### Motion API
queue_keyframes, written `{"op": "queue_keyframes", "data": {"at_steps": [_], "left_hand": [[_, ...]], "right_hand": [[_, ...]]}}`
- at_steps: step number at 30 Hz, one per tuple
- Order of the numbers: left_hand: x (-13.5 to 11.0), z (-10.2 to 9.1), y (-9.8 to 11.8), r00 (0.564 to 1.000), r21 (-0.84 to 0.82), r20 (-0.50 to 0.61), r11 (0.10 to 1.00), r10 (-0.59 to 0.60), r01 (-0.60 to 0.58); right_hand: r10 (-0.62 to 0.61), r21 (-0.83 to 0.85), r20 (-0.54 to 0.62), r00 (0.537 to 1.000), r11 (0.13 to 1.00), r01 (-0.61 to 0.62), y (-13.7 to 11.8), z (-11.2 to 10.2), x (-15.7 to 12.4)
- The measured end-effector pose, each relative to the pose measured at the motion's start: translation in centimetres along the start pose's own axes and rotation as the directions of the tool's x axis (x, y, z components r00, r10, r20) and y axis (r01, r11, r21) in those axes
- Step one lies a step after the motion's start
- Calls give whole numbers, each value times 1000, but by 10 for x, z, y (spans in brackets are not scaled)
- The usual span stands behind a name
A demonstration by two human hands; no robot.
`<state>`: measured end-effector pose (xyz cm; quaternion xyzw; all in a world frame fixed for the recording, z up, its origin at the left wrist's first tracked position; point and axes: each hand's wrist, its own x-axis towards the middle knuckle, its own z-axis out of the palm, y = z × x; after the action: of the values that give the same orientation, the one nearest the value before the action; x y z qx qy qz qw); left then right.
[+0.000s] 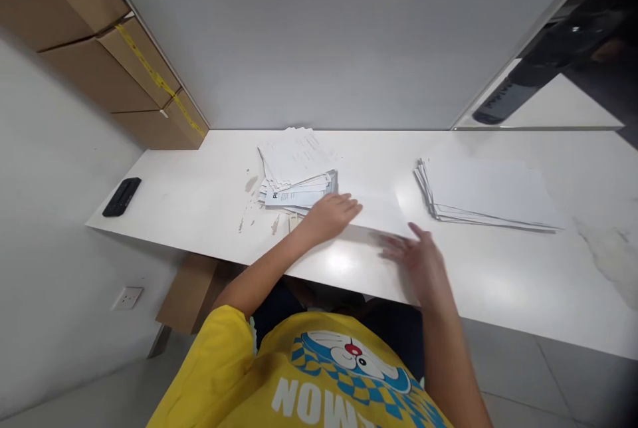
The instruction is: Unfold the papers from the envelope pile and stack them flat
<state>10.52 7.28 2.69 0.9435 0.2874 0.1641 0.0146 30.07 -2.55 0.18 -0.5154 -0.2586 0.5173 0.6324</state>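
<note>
A white sheet of paper (pixel 381 210) lies in front of me on the white table, its edges faint against the surface. My left hand (pixel 333 216) rests at the sheet's left side, fingers stretched out to the right, palm down. Near the sheet's front right corner is my right hand (pixel 417 260), blurred by motion, thumb and fingers apart. Whether it touches the paper I cannot tell. Just beyond my left hand sits an uneven pile of printed papers (pixel 294 155), with a bluish printed leaflet (pixel 294 198) showing at its front.
To the right lies a stack of white sheets (pixel 491 189). A black device (pixel 122 197) is at the table's left end. Cardboard boxes (pixel 134 69) are stacked at the back left, beside a grey panel (pixel 323 36). Another cardboard box (pixel 187 292) stands below the table.
</note>
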Motion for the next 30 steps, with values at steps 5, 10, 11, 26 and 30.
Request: {"op": "queue_keyframes", "data": {"at_steps": [5, 10, 11, 26, 30], "left_hand": [[2, -21, 10, 974, -20, 215, 998, 65, -62], [-1, -45, -44, 841, 118, 266, 882, -471, 456], [-3, -46, -53, 802, 154, 271, 846, -533, 510], [-16, -47, -18, 873, 183, 119, 874, -473, 450], [-35, -27, 33, 943, -46, -12, 943, -331, 330]], "right_hand": [[16, -164, -183, 983, 985, -46, 12, 2, 7], [-162, -379, -339, 927, 925, 23, 4, -3, 1], [-143, -368, -346, 927, 930, 6, 3, -3, -2], [-186, -180, -483, 856, 977, 111, 22, -33, -84], [-205, -79, -404, 891, 979, 190, 34, -14, -115]]}}
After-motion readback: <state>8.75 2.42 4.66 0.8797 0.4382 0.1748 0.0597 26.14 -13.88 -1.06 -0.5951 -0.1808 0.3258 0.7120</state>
